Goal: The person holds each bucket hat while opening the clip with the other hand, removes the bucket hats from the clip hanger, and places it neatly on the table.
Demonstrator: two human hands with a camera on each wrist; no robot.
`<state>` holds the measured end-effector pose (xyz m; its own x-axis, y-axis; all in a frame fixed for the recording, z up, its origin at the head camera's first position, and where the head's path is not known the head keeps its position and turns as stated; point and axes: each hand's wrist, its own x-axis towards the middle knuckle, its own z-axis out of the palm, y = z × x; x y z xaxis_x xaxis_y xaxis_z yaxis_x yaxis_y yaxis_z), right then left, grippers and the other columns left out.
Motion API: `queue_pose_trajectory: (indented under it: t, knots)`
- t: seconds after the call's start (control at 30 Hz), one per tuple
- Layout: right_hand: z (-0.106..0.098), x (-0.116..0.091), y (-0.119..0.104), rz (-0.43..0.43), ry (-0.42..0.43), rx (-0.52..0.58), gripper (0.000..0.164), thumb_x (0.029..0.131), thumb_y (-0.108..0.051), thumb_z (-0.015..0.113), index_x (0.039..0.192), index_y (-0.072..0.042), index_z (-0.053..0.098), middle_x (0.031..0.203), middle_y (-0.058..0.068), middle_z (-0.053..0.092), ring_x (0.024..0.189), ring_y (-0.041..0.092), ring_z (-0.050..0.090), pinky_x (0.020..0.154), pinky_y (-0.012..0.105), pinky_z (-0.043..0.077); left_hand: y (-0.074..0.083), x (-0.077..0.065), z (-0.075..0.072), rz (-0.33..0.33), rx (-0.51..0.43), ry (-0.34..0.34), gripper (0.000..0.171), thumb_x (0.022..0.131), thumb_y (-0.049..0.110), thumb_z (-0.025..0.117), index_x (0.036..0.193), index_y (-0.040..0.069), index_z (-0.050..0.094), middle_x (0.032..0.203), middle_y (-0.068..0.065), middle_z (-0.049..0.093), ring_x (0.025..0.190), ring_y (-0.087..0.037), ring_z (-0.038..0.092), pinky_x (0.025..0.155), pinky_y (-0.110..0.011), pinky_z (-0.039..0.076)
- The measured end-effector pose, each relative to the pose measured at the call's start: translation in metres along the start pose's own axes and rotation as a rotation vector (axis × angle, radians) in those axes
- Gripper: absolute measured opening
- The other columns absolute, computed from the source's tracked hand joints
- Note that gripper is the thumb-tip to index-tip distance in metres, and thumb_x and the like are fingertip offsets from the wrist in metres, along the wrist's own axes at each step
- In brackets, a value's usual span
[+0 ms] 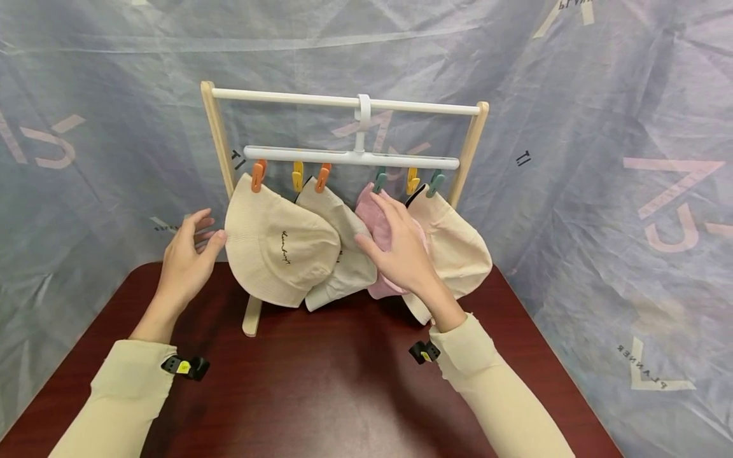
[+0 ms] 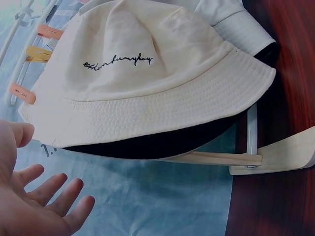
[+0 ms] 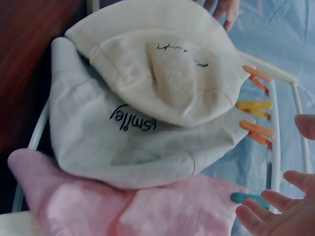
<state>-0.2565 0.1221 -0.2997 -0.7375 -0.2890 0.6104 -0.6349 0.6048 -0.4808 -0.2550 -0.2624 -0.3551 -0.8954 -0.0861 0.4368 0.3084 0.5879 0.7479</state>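
My left hand [image 1: 189,257] is beside the left brim of a cream bucket hat [image 1: 303,242] with dark script, thumb near the brim edge and fingers spread. In the left wrist view its dark underside shows. My right hand [image 1: 403,251], fingers extended and holding nothing, is in front of a pink hat [image 1: 378,219] and partly covers it. In the right wrist view, its fingertips are close to the teal clip [image 3: 248,199] on that hat. Between cream and pink hangs a pale grey hat [image 3: 83,132] lettered "smile". A pale peach hat [image 1: 455,248] hangs at the far right.
The clips hang from a white hanger [image 1: 309,154], hooked over the rod of a wooden rack [image 1: 275,97]. Two yellow clips, one [image 1: 298,176] at left, hang among the others. The rack stands on a dark red table [image 1: 321,381] before a grey-blue sheet [image 1: 572,222].
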Motion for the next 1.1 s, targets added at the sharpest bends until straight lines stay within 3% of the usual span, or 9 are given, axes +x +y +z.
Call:
queue_pose_trajectory:
  t: [0.13,0.3,0.37,0.53,0.6,0.83,1.1]
  knots:
    - [0.004,0.009,-0.007,0.006,-0.044,0.062,0.072,0.101,-0.039,0.071,0.161,-0.011,0.043,0.165,0.013,0.044,0.160,0.033,0.027,0.129,0.050,0.025,0.000,0.002,0.001,-0.014,-0.014,-0.011,0.068,0.111,0.044,0.051,0.169,0.018,0.027,0.162,-0.021,0.044,0.142,-0.047,0.049,0.114,-0.065,0.040]
    - [0.009,0.018,-0.012,0.030,-0.076,0.095,0.072,0.102,-0.037,0.071,0.162,-0.011,0.043,0.158,0.012,0.051,0.148,0.029,0.045,0.123,0.044,0.037,0.000,0.003,0.001,-0.040,-0.016,-0.021,0.069,0.111,0.047,0.051,0.168,0.019,0.027,0.161,-0.021,0.045,0.143,-0.045,0.049,0.115,-0.063,0.040]
    - [0.010,0.021,-0.013,0.033,-0.082,0.105,0.072,0.102,-0.037,0.071,0.162,-0.011,0.042,0.157,0.013,0.053,0.142,0.029,0.052,0.124,0.041,0.036,0.001,0.004,0.001,-0.047,-0.021,-0.019,0.069,0.110,0.048,0.050,0.168,0.019,0.028,0.161,-0.020,0.045,0.143,-0.045,0.049,0.116,-0.062,0.040]
    - [0.011,0.026,-0.016,0.042,-0.091,0.126,0.071,0.102,-0.037,0.070,0.162,-0.012,0.043,0.157,0.013,0.052,0.142,0.033,0.053,0.130,0.033,0.020,0.001,0.007,0.003,-0.054,-0.035,-0.019,0.069,0.110,0.049,0.051,0.168,0.019,0.028,0.161,-0.018,0.046,0.144,-0.042,0.049,0.117,-0.060,0.040]
    - [0.011,0.028,-0.016,0.046,-0.093,0.135,0.070,0.102,-0.037,0.070,0.162,-0.012,0.044,0.158,0.013,0.052,0.141,0.032,0.054,0.130,0.034,0.018,0.001,0.008,0.004,-0.059,-0.042,-0.022,0.068,0.110,0.048,0.051,0.168,0.019,0.028,0.161,-0.018,0.045,0.144,-0.042,0.049,0.117,-0.060,0.040]
    - [0.013,0.035,-0.019,0.067,-0.112,0.229,0.068,0.102,-0.035,0.071,0.161,-0.015,0.045,0.159,0.012,0.049,0.137,0.029,0.057,0.117,0.045,0.045,0.001,0.012,0.007,-0.074,-0.058,-0.028,0.067,0.111,0.046,0.050,0.168,0.018,0.028,0.162,-0.018,0.045,0.144,-0.043,0.048,0.115,-0.063,0.040]
    - [0.019,0.043,-0.023,0.078,-0.148,0.321,0.065,0.104,-0.031,0.068,0.161,-0.012,0.044,0.160,0.014,0.050,0.141,0.035,0.055,0.118,0.050,0.044,0.005,0.012,0.009,-0.082,-0.079,-0.033,0.066,0.111,0.047,0.049,0.165,0.013,0.032,0.159,-0.020,0.047,0.141,-0.044,0.049,0.110,-0.065,0.041]
